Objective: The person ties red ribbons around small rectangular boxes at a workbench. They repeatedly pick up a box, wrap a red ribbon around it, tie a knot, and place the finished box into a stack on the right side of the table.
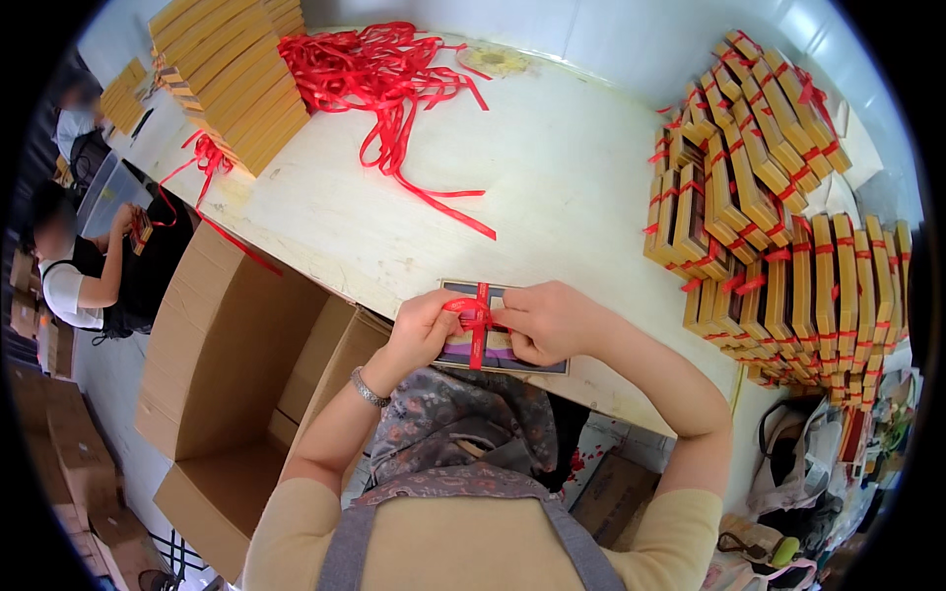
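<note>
A flat box (496, 353) with a dark and purple top and gold edges lies at the near edge of the white table. Red ribbon (479, 341) crosses it both ways. My left hand (424, 323) pinches a loop of that ribbon over the left part of the box. From the other side, my right hand (547, 321) has its fingers curled at the crossing, closed on the ribbon by the knot. The fingertips of my right hand partly cover the knot.
Loose red ribbons (379, 74) lie heaped at the back, beside a tall stack of gold boxes (232, 84). Ribbon-tied boxes (759, 197) are piled at the right. An open cardboard carton (232, 345) stands left of the table. Another person (94, 266) works at the far left.
</note>
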### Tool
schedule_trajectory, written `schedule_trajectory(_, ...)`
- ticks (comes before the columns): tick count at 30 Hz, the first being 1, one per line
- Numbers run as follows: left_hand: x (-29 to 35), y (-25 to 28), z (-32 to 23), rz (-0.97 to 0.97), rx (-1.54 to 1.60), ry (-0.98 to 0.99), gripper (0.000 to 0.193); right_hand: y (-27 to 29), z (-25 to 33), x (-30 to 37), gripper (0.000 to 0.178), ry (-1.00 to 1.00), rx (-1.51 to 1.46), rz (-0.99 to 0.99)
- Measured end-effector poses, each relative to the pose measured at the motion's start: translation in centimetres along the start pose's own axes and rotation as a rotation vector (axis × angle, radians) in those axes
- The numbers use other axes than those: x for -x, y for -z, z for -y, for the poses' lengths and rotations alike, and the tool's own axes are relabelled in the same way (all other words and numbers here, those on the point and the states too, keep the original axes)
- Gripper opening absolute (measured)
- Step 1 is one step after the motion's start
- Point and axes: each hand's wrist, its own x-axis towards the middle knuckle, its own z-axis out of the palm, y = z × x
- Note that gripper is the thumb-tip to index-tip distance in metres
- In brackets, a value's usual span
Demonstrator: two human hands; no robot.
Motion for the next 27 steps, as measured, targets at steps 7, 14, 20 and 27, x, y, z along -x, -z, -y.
schedule_trajectory(7, 0.0, 0.3, -1.9, -0.206, 0.254, 0.148, 0.029, -0.3, 1.6, 0.0, 0.013, 0.041, 0.143, 0.175)
schedule_trajectory(14, 0.1, 2.4, -5.7, -0.062, -0.924, -0.157, 0.044, -0.4, 1.7, -0.6, 0.017, -0.029, 0.157, 0.15)
schedule_trajectory(20, -1.2, 2.8, -5.6, 0.302, -1.103, -0.255, 0.017, -0.2, 1.8, -0.8, 0.017, -0.003, 0.176, 0.124)
schedule_trajectory(27, -1.7, 3.1, -6.3, 0.657, 0.112, 0.657, 0.015, -1.7, 3.1, -0.2, 0.029, -0.096, 0.264, -0.026)
